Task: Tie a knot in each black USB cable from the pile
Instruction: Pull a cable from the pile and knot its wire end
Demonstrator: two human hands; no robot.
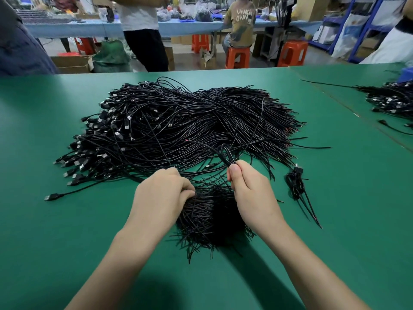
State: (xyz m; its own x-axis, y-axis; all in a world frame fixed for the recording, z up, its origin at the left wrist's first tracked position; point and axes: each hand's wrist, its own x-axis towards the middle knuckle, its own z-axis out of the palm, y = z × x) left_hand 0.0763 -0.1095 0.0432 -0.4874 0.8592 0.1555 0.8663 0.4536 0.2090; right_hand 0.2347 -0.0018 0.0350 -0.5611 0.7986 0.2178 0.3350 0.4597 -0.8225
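A big pile of black USB cables [178, 126] covers the middle of the green table [55, 231], plugs to the left and bare ends to the right. My right hand [250, 191] pinches a small loop of one black cable [226, 156] just above the thumb. My left hand [163, 191] has its fingers curled into a dense bundle of cable ends [210, 215] lying between my hands. What the left fingers hold is hidden. A knotted cable [296, 184] lies to the right of my right hand.
A second heap of black cables [391, 99] sits at the table's far right, beside a blue bin [406, 73]. Beyond the far edge are people, orange stools [292, 52], boxes and a blue workbench [73, 27].
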